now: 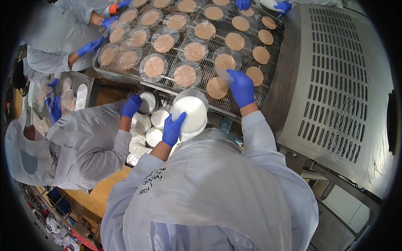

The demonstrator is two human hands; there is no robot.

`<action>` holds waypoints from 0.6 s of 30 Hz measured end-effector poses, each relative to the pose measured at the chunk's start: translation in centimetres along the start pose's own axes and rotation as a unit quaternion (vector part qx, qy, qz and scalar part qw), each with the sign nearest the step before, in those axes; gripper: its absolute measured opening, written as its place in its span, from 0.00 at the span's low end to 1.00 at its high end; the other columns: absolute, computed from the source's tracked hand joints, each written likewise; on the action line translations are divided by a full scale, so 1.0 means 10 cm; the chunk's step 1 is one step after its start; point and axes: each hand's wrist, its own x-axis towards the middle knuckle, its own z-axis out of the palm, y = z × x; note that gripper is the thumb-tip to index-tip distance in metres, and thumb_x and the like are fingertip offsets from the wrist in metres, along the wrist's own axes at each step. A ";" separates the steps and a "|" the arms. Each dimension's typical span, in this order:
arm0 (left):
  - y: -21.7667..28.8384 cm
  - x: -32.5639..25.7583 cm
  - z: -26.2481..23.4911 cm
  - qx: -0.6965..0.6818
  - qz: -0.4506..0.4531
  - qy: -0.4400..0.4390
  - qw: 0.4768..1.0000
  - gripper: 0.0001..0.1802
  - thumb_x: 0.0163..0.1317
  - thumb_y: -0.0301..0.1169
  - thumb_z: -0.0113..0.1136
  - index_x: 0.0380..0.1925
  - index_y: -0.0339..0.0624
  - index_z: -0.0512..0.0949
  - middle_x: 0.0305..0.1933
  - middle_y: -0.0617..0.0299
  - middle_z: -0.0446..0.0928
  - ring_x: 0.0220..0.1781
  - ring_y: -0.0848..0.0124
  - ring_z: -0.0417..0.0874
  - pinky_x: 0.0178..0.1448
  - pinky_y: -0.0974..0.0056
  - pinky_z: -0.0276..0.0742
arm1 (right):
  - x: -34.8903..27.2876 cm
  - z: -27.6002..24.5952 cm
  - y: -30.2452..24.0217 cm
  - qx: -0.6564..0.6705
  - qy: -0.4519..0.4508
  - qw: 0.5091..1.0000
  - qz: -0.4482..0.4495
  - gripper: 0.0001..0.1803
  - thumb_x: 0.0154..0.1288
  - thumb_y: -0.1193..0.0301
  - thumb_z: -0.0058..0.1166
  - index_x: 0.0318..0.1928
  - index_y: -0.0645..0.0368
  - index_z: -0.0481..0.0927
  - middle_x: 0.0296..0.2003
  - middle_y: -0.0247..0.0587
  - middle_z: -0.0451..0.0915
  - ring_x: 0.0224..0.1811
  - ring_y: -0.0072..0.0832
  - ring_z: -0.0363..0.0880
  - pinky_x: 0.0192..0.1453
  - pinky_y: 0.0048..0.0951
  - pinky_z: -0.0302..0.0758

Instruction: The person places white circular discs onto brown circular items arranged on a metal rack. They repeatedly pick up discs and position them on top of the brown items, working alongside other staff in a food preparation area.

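Note:
My left hand [173, 129], in a blue glove, grips a stack of thin white round sheets [190, 113] in front of my apron, with a clear rim showing at its far edge. My right hand [242, 88], gloved in blue too, reaches over the wire conveyor [201, 85]. Its thumb and fingers pinch a translucent film sheet [226, 76] beside a flat pinkish-brown round [217, 88]. Several similar rounds lie in rows on the belt, many with clear round sheets wider than themselves. Those in the right-hand column, such as one round [254, 75], show no such sheet.
A steel machine housing with a slotted cover [335, 83] borders the conveyor on the right. At my left, a co-worker's gloved hand [132, 105] touches containers of white discs [147, 102]. Other gloved co-workers stand along the far and left sides, near a metal tray [86, 79].

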 end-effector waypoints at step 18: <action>0.36 0.29 0.51 -0.003 0.058 -0.022 0.998 0.22 0.60 0.37 0.61 0.49 0.32 0.74 0.43 0.58 0.79 0.42 0.72 0.79 0.46 0.68 0.75 | -0.01 0.31 -0.22 0.063 -0.013 0.998 -0.006 0.14 0.61 0.67 0.54 0.45 0.61 0.77 0.37 0.48 0.79 0.39 0.39 0.77 0.45 0.34 0.72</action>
